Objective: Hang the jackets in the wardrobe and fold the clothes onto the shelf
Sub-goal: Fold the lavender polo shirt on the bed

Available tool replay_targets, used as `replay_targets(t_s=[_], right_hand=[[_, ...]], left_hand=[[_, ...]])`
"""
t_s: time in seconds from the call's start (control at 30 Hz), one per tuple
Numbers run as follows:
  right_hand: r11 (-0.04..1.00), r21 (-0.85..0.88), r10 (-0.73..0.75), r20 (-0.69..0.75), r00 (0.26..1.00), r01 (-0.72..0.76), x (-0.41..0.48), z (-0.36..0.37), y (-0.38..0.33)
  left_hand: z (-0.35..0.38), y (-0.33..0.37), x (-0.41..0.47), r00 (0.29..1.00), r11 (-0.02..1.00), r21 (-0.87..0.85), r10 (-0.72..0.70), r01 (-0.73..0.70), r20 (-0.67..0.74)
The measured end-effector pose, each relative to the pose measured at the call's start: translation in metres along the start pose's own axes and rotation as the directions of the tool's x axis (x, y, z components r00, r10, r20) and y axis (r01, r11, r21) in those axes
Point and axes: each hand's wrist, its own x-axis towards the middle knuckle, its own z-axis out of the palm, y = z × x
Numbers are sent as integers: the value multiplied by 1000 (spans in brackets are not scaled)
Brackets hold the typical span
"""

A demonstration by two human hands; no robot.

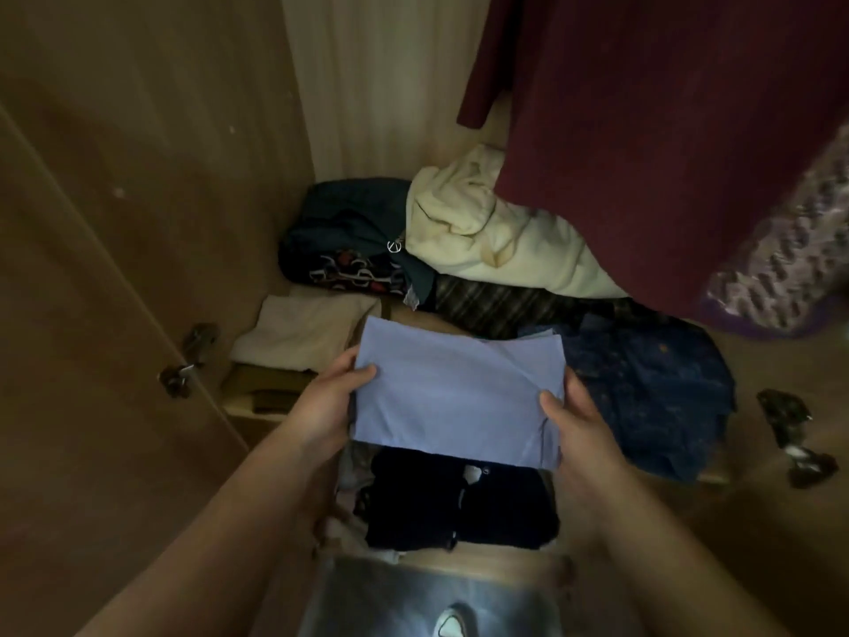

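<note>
The wardrobe wall [138, 131] is matt brown wood-grain board with shiny metal hinges [183, 360]. The folded lilac garment [455, 397] looks like smooth thin cloth; the cream bundle [482, 241] soft and fleecy; the maroon coat [643, 131] matt, felt-like.

Both hands, left hand [328, 406] and right hand [576, 418], grip a folded blue cloth [459, 397] above dark clothes [459, 498].

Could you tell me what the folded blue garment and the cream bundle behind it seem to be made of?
Folded blue garment: thin, matte woven cloth, probably cotton; it holds crisp creases. Cream bundle: thicker, soft, perhaps fleece or jersey; it lies in rounded, puffy folds.
</note>
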Motion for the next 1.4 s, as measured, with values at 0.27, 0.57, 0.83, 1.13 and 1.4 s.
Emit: replay_targets(t_s=[0.27, 0.57, 0.83, 1.13, 1.4], right_hand=[[807, -578, -5, -212, 977, -122, 101, -14, 15], [145, -979, -472, 61, 880, 145, 100, 5, -2], [-163, -968, -74, 204, 976, 190, 114, 12, 51], [-127, -966, -63, 234, 970, 225, 110, 13, 37], [-4, -994, -219, 108, 970, 110, 18, 13, 18]], left_hand=[[19, 3, 99, 987, 952, 294, -37, 82, -156], [34, -5, 131, 873, 76, 970, 457, -229, 170], [35, -67, 132, 951, -305, 926, 141, -223, 276], [38, -56, 122, 961, -257, 944, 126, -208, 247], [18, -52, 40, 941, -207, 955, 219, -214, 258]])
